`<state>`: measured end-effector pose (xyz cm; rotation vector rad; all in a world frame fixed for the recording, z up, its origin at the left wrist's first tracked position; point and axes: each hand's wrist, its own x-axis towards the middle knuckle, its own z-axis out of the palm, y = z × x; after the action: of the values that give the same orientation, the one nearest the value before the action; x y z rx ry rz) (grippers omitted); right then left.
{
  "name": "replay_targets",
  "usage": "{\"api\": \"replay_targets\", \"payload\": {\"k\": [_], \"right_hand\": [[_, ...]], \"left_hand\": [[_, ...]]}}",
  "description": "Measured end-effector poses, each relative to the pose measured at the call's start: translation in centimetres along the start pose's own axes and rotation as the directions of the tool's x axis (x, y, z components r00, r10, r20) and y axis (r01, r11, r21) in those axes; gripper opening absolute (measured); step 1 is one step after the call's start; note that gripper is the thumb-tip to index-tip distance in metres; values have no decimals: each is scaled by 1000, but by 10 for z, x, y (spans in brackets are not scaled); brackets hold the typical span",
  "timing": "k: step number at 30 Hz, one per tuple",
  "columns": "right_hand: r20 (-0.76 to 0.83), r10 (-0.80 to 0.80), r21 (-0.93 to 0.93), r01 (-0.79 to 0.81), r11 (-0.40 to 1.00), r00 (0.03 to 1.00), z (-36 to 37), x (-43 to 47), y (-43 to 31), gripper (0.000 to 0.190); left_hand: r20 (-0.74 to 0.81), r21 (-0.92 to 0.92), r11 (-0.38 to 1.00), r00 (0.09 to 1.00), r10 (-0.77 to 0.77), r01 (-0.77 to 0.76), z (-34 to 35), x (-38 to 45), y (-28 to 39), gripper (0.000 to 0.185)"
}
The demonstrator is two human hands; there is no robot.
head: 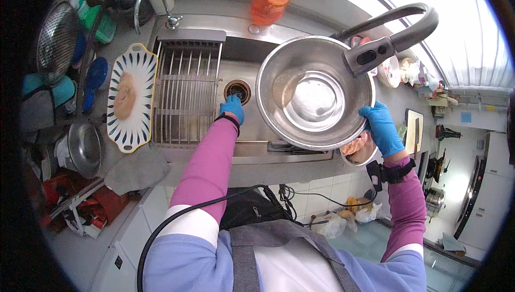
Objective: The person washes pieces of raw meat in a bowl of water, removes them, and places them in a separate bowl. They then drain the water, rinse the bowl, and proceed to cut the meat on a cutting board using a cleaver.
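My right hand (384, 128), in a blue glove, grips the rim of a large stainless steel bowl (277, 123). The bowl is tilted over the right side of the sink, and a little clear liquid appears to lie in it. My left hand (233, 109), also gloved in blue, reaches down to the sink drain (238, 91). Its fingertips are at the near edge of the drain opening, and whether they hold anything is hidden. The dark faucet head (368, 56) hangs over the bowl's far right rim.
A metal drying rack (187, 95) spans the sink's left part. Left of it, an oval-patterned platter (139, 131) holds pale raw meat (125, 97). A bottle of orange liquid (273, 0) stands behind the sink. Under the bowl's right edge sits a container of pinkish meat (356, 145).
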<state>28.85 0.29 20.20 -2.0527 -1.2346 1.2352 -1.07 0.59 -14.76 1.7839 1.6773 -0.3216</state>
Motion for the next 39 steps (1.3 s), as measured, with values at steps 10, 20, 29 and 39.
{"api": "replay_targets", "payload": {"k": [10,20,29,39], "right_hand": [[26,-12,50,10,999,1000,1,6,3,29],[28,-16,-3,16,1000,999,11,-2,0,30],[3,23,-72,-23,997,1000,14,-6,2,30],[32,-519,-586,437,683,854,74,32,-7,45]], "left_hand": [[78,57,996,994,-74,70,-26,-4,9,69],[110,-49,984,980,-166,172,-12,9,-2,61],[180,35,997,981,-75,70,-26,-8,-3,45],[256,78,852,837,484,-517,-56,-92,-6,25]]}}
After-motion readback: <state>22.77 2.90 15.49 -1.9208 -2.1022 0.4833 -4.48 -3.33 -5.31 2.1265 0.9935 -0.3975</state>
